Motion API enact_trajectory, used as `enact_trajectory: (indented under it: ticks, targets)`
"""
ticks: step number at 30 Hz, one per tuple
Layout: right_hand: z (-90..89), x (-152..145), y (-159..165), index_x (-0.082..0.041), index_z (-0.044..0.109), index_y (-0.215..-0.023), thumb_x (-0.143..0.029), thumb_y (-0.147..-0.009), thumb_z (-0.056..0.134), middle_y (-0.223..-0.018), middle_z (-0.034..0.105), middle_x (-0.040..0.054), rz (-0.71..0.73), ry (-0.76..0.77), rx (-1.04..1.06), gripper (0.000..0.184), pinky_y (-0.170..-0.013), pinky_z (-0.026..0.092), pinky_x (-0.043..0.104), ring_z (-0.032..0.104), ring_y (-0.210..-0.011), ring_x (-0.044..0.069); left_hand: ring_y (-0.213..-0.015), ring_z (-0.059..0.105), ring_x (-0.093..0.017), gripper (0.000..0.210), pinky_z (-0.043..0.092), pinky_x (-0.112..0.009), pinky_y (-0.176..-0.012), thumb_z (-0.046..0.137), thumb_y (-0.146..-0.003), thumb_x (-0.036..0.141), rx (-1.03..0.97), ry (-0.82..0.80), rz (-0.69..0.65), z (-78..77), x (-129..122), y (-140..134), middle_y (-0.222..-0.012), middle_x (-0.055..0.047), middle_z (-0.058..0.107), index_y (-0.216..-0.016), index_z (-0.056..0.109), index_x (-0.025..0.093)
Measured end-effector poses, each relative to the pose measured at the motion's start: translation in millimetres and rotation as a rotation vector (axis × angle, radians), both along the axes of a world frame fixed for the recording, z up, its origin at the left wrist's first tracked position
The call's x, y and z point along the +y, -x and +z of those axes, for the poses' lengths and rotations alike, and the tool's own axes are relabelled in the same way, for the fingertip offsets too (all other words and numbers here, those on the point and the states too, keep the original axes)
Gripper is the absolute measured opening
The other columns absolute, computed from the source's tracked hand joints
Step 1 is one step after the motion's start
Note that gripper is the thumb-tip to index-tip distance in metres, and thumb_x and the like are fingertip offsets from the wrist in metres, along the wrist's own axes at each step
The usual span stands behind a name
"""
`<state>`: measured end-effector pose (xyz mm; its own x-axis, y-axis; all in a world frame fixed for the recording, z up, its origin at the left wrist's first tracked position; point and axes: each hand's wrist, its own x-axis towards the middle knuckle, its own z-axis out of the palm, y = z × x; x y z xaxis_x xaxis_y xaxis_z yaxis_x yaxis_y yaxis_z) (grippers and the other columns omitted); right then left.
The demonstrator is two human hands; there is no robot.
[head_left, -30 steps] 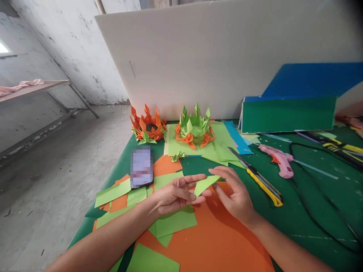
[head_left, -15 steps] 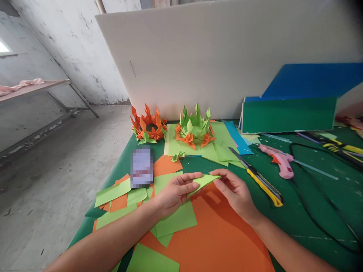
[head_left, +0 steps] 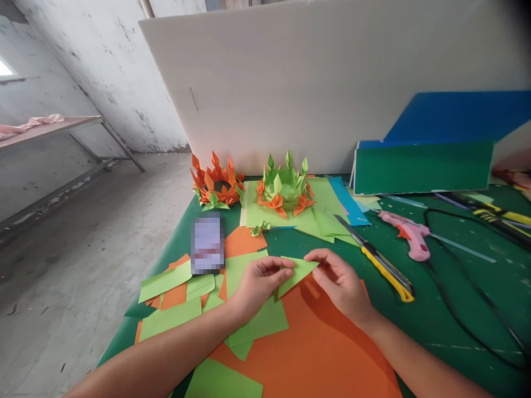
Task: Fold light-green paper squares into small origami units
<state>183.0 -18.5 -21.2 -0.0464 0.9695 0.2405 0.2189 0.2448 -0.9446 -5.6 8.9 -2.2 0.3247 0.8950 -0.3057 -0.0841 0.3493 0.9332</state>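
A light green sheet of paper folded into a triangle (head_left: 295, 276) is held up between my two hands. My left hand (head_left: 262, 282) pinches its left side between thumb and fingers. At the right corner, the fingertips and thumb of my right hand (head_left: 339, 281) close on the paper's tip. Beneath them lies a large orange sheet (head_left: 319, 342), with loose green paper pieces (head_left: 259, 320) partly over its left side. Beyond the hands a small green folded paper piece (head_left: 259, 228) rests on the table.
An orange paper crown (head_left: 216, 185) and a green one with orange flowers (head_left: 284, 190) stand at the back. To the right lie a yellow utility knife (head_left: 381, 268), blade out, and a pink glue gun (head_left: 409, 232) with its cord. A blurred-out rectangular object (head_left: 207, 243) lies left.
The folded green paper has turned so more of its flat face shows. My left fingers have shifted slightly on it, and my right hand has stayed at the corner.
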Motion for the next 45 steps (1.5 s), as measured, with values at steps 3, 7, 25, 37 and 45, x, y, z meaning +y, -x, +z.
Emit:
enact_trajectory:
  ticks: [3, 7, 25, 37, 45]
  targets:
    - [3.9, -1, 3, -0.024, 0.060, -0.099, -0.020, -0.090, 0.049, -0.097, 0.063, 0.0038, -0.037, -0.088, -0.110, 0.015, -0.083, 0.049, 0.030, 0.060, -0.094, 0.020, -0.071, 0.059, -0.014, 0.029, 0.047, -0.025, -0.066, 0.080, -0.067, 0.037, 0.038, -0.033, 0.016, -0.2, -2, -1, -0.081, -0.005, 0.071, -0.086, 0.075, 0.016]
    - [6.6, -4, 7, -0.023, 0.058, -0.093, -0.015, -0.086, 0.051, -0.092, 0.060, 0.0039, -0.025, -0.199, -0.204, 0.014, -0.079, 0.048, 0.031, 0.057, -0.090, 0.020, -0.067, 0.055, -0.013, 0.027, 0.044, -0.025, -0.063, 0.078, -0.068, 0.038, 0.090, -0.118, 0.024, 0.2, -4, -3, -0.077, -0.004, 0.067, -0.082, 0.072, 0.015]
    - [6.0, -7, 14, -0.024, 0.057, -0.096, -0.006, -0.084, 0.052, -0.086, 0.063, 0.0012, -0.066, -0.427, -0.321, 0.022, -0.073, 0.046, 0.030, 0.059, -0.083, 0.017, -0.051, 0.046, -0.007, 0.036, 0.035, -0.019, -0.047, 0.071, -0.076, 0.048, -0.044, 0.075, -0.033, -2.1, -12, -7, -0.065, 0.000, 0.058, -0.089, 0.069, 0.015]
    - [7.0, -7, 16, -0.023, 0.058, -0.092, -0.004, -0.083, 0.057, -0.085, 0.063, 0.0039, -0.084, -0.522, -0.446, 0.020, -0.070, 0.046, 0.033, 0.056, -0.083, 0.020, -0.080, 0.062, -0.017, 0.032, 0.048, -0.027, -0.074, 0.072, -0.075, 0.045, -0.073, 0.025, -0.025, -4.2, -11, -7, -0.082, -0.005, 0.068, -0.085, 0.071, 0.015]
    - [5.2, -6, 15, -0.021, 0.058, -0.087, -0.004, -0.080, 0.059, -0.087, 0.063, 0.0043, -0.117, -0.490, -0.447, 0.019, -0.071, 0.047, 0.033, 0.056, -0.084, 0.020, -0.058, 0.053, -0.011, 0.037, 0.042, -0.022, -0.052, 0.070, -0.076, 0.047, -0.028, 0.002, -0.069, -5.4, -12, -7, -0.069, -0.002, 0.061, -0.095, 0.072, 0.016]
